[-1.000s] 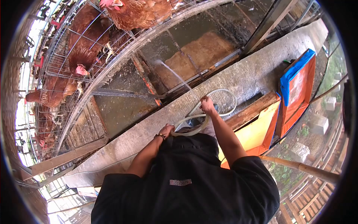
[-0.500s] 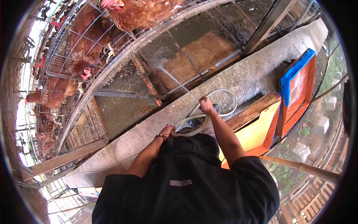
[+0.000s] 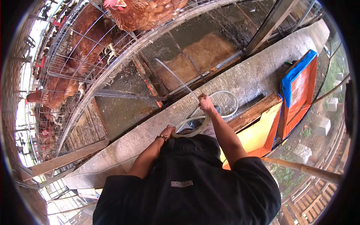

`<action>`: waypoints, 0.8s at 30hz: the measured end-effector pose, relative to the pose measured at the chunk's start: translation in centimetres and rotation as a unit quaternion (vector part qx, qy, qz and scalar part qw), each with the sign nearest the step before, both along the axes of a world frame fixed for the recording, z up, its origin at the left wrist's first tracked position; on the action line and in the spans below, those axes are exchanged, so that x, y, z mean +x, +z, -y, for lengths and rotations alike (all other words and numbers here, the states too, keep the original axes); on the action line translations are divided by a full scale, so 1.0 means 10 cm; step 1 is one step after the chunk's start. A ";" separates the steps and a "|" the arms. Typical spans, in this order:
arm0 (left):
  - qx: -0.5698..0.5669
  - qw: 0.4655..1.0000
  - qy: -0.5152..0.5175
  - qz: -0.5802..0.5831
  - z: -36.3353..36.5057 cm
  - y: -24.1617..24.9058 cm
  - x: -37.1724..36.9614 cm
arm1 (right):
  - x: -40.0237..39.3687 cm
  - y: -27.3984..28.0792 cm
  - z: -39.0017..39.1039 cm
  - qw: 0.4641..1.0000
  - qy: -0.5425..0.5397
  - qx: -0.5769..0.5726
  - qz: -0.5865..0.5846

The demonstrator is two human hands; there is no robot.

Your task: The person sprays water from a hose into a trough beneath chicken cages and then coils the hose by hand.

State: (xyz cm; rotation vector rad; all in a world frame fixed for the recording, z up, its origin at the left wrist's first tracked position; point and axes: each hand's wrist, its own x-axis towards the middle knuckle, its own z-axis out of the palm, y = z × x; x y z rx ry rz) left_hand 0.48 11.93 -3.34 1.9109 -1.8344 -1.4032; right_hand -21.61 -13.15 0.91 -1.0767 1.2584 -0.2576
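Observation:
My right hand (image 3: 206,102) grips the end of a pale hose (image 3: 195,126), and a thin jet of water (image 3: 173,76) shoots from it up and left into the wet pit below the cages. My left hand (image 3: 168,131), with a bead bracelet on the wrist, holds the same hose lower down, close to my black shirt. The hose loops across the concrete ledge (image 3: 247,77) behind my right hand. Brown hens (image 3: 140,13) stand in wire cages (image 3: 71,56) above the pit.
A brown manure heap (image 3: 204,52) lies in the pit. Orange and blue tarps (image 3: 300,86) and a yellow sheet (image 3: 257,131) sit right of the ledge. A bamboo pole (image 3: 303,168) crosses at lower right. A wooden plank (image 3: 67,159) lies at left.
My right hand has lifted slightly and the water jet now lands a little further up the pit. The hen at left has drawn its head back into the cage.

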 end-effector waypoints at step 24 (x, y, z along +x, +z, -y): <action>0.008 0.999 -0.002 -0.034 0.00 -0.25 0.10 | -0.10 -0.13 0.03 0.975 -0.168 0.046 0.136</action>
